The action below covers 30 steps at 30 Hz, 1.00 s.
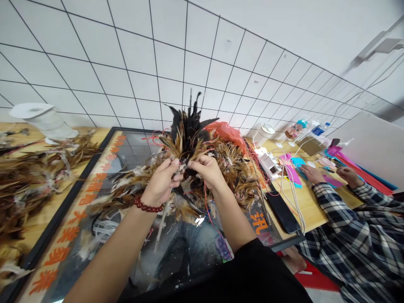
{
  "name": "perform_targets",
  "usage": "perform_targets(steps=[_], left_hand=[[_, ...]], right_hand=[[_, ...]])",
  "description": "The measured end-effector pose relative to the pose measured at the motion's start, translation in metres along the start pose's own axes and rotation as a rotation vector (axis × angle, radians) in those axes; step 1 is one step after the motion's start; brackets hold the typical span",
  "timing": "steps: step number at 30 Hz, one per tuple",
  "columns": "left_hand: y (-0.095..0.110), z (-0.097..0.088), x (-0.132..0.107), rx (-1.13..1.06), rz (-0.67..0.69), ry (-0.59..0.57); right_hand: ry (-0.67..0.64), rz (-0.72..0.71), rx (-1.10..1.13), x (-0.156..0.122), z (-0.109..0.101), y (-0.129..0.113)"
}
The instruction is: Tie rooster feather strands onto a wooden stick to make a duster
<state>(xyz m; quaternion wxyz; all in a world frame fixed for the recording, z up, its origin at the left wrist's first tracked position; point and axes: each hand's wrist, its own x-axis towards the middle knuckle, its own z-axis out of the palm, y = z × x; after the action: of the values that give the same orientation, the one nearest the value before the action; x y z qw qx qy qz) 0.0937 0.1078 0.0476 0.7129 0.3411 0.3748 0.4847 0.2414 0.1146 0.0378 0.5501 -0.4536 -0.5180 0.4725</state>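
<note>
Upright in front of me is a bunch of black and brown feathers point(187, 130), its base pinched between my two hands. My left hand point(162, 179), below a dark red bead bracelet point(148, 206), closes thumb and fingers on the left side of the base. On the right side, my right hand point(206, 170) has its fingertips pressed together at the quill ends. A thin red string point(206, 200) hangs down by my right hand. Beneath both hands spreads a heap of loose brown feathers point(238, 176) on a dark glass panel point(176, 240) with orange lettering.
More feathers point(38, 176) and a white spool point(44, 120) lie at left. A red plastic bag point(227, 132) sits behind the heap. At right are a black phone point(282, 212), a white power strip point(269, 164) with cables, and a co-worker's hands point(312, 173) over coloured pieces.
</note>
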Motion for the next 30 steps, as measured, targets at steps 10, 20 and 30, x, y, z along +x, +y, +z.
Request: perform_targets(steps=[10,20,30], left_hand=[[-0.006,0.004,-0.001,-0.042,-0.015,-0.041],[-0.005,0.006,-0.002,-0.009,0.084,-0.034],[-0.002,0.006,-0.004,0.044,0.027,-0.093]], right_hand=[[-0.002,-0.031,-0.002,-0.005,0.010,0.000],[0.085,-0.185,-0.194,-0.007,0.012,0.006],[0.034,-0.037,-0.015,-0.005,0.012,-0.004]])
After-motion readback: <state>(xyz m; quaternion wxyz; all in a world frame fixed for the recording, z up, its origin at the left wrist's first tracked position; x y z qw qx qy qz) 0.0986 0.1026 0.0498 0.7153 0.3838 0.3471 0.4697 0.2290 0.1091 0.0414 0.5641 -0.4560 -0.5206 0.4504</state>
